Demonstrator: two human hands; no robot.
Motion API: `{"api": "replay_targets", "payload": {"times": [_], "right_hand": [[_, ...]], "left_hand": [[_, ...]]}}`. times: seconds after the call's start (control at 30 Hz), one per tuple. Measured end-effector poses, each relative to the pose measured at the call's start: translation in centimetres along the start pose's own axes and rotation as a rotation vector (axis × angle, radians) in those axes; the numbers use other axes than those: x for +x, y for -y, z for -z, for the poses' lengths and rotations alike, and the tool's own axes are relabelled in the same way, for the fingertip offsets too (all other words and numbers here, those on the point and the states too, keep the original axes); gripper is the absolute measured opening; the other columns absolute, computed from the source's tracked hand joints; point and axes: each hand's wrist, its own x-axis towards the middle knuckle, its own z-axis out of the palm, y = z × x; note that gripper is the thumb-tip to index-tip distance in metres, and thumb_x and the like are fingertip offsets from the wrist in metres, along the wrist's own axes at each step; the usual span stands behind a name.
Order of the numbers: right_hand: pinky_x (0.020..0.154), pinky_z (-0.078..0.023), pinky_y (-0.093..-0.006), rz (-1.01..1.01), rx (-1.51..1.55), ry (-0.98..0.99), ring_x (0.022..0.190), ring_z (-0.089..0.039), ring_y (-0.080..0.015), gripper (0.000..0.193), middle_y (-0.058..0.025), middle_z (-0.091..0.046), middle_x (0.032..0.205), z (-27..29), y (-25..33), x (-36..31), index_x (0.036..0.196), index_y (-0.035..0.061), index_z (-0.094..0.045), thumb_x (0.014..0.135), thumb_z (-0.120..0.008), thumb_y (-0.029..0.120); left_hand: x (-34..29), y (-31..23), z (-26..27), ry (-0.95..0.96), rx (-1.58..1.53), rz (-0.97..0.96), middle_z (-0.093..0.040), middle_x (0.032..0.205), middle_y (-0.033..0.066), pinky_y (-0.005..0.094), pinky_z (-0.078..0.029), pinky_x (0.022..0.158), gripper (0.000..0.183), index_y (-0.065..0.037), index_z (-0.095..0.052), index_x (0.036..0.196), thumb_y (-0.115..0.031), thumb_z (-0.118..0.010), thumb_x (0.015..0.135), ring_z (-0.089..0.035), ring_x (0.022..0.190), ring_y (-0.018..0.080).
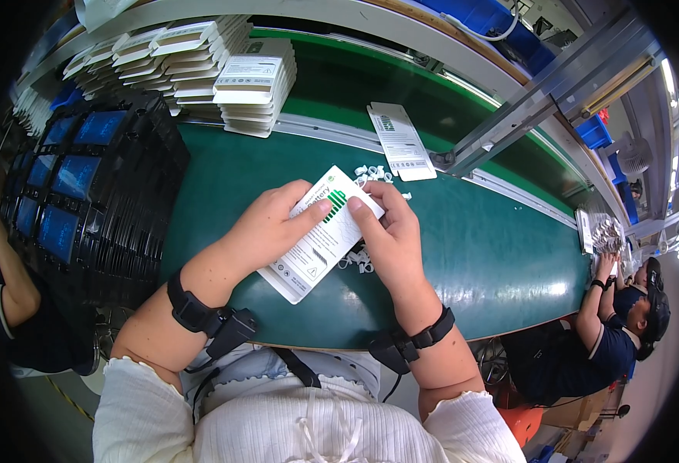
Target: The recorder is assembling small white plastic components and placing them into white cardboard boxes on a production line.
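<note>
A flat white cardboard box (308, 258) with green and black print is held at a slant above the green table. My left hand (274, 224) grips its left edge, thumb lying across the printed face. On the opposite edge, my right hand (389, 231) closes around the upper right part with its thumb on top. Small white looped pieces (372, 174) lie just beyond the box, and more white pieces (358, 262) show partly beneath it, next to my right wrist. Farther back, a similar white box (402, 143) rests against the rail at the table's far edge.
Stacked flat white cartons (254, 85) stand at the back left. Black trays with blue-wrapped packs (77, 176) pile up on the left. A metal post (524, 108) rises at the far right. Co-workers (606, 332) sit along the right, and another person's arm (16, 285) shows at far left.
</note>
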Motion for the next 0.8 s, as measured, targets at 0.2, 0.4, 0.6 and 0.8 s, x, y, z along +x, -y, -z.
{"api": "replay_targets", "payload": {"times": [0.2,0.4,0.6,0.8], "right_hand": [[0.052,-0.042,-0.0229,-0.011,-0.064,0.009,0.059,-0.052,-0.0072,0.027,-0.011,-0.063,0.086,0.0,0.1,0.0,0.102,-0.004,-0.054,0.086,-0.06,0.017],[0.058,-0.043,-0.0224,-0.076,-0.087,0.041,0.068,-0.052,-0.0078,0.027,-0.0087,-0.06,0.089,0.1,0.2,0.0,0.104,-0.0039,-0.054,0.086,-0.06,0.016],[0.051,-0.042,-0.0229,-0.003,-0.074,-0.003,0.057,-0.051,-0.0073,0.027,-0.0107,-0.063,0.084,-0.1,0.0,-0.1,0.102,-0.0035,-0.055,0.086,-0.061,0.018],[0.053,-0.043,-0.0235,-0.015,-0.1,0.008,0.059,-0.053,-0.0081,0.028,-0.0103,-0.062,0.085,0.0,0.2,0.1,0.103,-0.0038,-0.055,0.086,-0.061,0.018]], "left_hand": [[0.1,0.4,-0.1,0.001,0.055,-0.025,-0.062,0.075,0.0128,0.0311,-0.048,0.056,0.033,0.001,-0.054,0.089,-0.031,-0.053,0.091,-0.061,0.062,0.019],[0.0,0.2,0.0,0.012,0.071,0.003,-0.062,0.075,0.0135,0.0314,-0.048,0.056,0.033,0.001,-0.053,0.088,-0.032,-0.052,0.091,-0.061,0.062,0.0195],[0.0,0.3,0.0,0.007,0.066,-0.008,-0.062,0.076,0.014,0.0317,-0.048,0.056,0.033,0.001,-0.053,0.089,-0.032,-0.052,0.091,-0.061,0.062,0.02],[0.1,0.3,0.1,0.008,0.084,-0.014,-0.062,0.077,0.0145,0.0325,-0.048,0.057,0.032,0.001,-0.053,0.09,-0.031,-0.053,0.091,-0.062,0.063,0.0211]]}}
